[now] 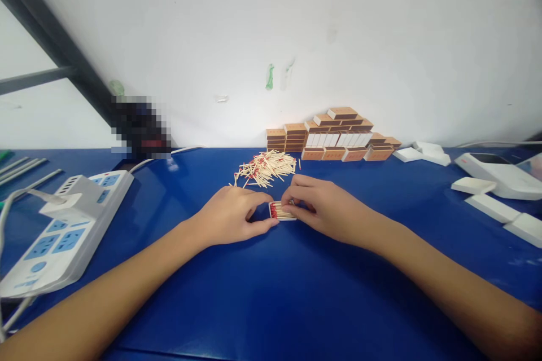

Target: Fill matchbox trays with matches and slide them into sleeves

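A small white matchbox tray [289, 218] lies on the blue table between my hands, holding a row of matches [277, 210] with their red heads to the left. My left hand [232, 215] curves around the tray's left end, thumb at the near corner and forefinger at the far one. Over the tray's right part, my right hand [317, 206] has its thumb and fingers pinched together at the matches, hiding their right ends. Just beyond the tray, a loose heap of matches [267, 168] spreads on the table.
Matchboxes [339, 135] are stacked against the white wall. White trays [491, 207] lie at the right, near a white device [499, 174]. A power strip [68, 242] with a plugged-in adapter and cables takes up the left side. Thin grey rods [25, 169] lie at the far left.
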Tool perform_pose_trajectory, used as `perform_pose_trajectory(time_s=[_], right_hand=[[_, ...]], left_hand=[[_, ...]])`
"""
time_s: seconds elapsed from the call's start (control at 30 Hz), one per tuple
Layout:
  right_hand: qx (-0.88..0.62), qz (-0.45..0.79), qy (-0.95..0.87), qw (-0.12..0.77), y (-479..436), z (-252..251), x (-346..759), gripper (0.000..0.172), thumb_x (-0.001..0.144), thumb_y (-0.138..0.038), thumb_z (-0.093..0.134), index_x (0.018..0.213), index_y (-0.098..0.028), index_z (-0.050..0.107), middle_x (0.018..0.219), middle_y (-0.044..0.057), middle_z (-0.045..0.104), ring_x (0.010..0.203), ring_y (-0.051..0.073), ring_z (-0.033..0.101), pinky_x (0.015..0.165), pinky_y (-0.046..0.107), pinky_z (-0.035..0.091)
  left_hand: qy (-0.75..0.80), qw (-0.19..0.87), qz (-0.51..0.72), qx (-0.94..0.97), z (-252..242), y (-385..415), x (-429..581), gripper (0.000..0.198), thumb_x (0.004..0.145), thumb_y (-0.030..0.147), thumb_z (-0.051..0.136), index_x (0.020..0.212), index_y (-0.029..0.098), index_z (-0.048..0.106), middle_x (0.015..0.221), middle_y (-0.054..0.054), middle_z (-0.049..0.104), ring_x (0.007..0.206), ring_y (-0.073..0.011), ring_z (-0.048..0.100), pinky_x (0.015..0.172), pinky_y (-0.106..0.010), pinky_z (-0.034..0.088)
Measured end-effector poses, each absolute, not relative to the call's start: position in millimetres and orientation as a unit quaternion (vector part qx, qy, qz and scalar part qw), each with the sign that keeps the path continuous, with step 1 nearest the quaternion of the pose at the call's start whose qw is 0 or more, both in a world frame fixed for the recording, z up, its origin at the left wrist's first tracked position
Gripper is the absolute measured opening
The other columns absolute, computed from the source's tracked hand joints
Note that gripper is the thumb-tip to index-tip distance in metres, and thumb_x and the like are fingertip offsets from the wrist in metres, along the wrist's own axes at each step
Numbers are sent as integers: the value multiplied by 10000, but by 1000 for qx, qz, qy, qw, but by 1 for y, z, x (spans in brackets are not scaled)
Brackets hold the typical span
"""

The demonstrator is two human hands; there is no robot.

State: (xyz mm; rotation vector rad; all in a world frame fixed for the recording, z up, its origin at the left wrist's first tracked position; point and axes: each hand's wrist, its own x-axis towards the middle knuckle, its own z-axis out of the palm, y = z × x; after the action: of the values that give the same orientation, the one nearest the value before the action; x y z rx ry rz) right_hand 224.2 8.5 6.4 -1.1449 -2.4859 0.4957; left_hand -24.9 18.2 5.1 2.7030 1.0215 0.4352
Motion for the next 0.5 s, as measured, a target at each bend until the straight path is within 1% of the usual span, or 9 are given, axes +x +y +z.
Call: perform_pose_trajectory(time_s=[0.27, 0.5], right_hand=[[-394, 182, -884, 176, 9, 8, 223, 188, 1036, -298, 560, 999, -235, 734, 979, 49, 624, 742, 150, 574, 688, 298, 436], [-387, 174, -891, 160, 9, 7, 226, 270, 1065, -252, 475, 1061, -224, 744, 976, 56, 600, 756, 158, 585, 714, 311, 451]], left_hand=[[345, 106, 147, 921, 5, 19, -25, 297, 948, 464, 659, 1093, 221, 749, 629, 47, 631, 564, -118, 604, 574, -258, 410], [347, 102, 144, 921, 6, 18, -24, 300, 959, 466, 643, 1117, 233, 748, 634, 50, 629, 566, -115, 597, 568, -255, 391]])
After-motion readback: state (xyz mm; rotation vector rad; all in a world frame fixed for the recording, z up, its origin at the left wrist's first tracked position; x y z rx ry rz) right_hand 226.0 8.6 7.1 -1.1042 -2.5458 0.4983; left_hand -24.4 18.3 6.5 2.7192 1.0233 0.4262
